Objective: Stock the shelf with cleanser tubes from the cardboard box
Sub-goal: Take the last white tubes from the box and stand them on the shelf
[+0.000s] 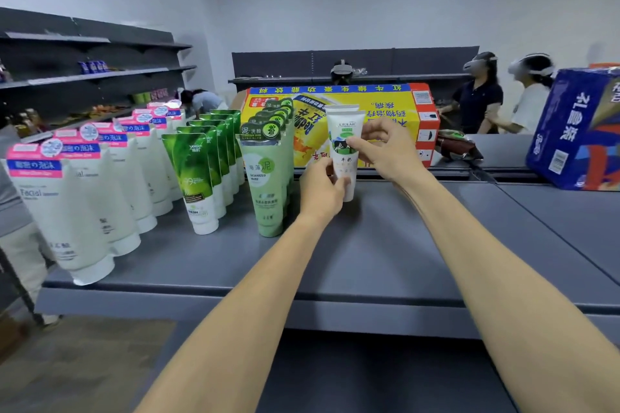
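— So where is the white tube (344, 147) right now?
— Upright, cap down on the grey shelf (385, 245), just right of the pale green tubes (268, 184) and in front of the yellow cardboard box (379, 111).
— And who has it?
— Both: the left hand (320, 189) grips its lower part, the right hand (385, 147) pinches its middle.
— Further left?
— Rows of dark green tubes (198, 174) and white pink-topped tubes (63, 208).

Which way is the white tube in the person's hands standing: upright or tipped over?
Upright. The white tube stands cap-down on the grey shelf, crimped end up, held by the left hand and right hand.
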Action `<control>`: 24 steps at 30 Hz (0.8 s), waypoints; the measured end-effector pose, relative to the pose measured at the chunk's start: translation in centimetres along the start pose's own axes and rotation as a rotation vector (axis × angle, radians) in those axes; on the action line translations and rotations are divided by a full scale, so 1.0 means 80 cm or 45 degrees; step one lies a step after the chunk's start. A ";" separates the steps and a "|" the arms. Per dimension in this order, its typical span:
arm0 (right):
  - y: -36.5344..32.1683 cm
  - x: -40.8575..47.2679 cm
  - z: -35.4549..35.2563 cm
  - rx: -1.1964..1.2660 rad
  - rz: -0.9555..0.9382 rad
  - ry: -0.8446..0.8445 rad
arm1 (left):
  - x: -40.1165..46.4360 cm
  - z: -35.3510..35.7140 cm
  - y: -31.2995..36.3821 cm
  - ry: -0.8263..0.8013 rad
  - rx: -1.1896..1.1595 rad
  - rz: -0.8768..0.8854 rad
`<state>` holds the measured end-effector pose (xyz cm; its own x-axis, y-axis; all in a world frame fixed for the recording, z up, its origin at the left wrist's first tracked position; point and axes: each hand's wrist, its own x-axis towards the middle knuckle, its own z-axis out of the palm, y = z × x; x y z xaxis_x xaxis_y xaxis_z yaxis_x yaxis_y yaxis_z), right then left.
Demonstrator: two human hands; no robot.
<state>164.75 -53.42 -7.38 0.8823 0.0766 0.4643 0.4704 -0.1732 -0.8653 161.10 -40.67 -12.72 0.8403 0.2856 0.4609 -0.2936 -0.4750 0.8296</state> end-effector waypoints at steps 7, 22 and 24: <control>0.010 0.012 0.005 0.027 -0.007 0.006 | 0.013 0.007 -0.014 0.020 0.102 0.058; 0.012 0.015 0.006 0.069 0.002 -0.001 | 0.010 0.010 -0.015 0.099 0.023 0.056; 0.012 0.014 0.006 0.072 0.000 0.001 | 0.009 0.009 -0.015 0.098 0.016 0.061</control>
<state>166.22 -53.02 -7.76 0.8824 0.0755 0.4645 0.4704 -0.1178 -0.8745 162.42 -40.48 -13.61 0.7877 0.3250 0.5233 -0.3266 -0.4999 0.8022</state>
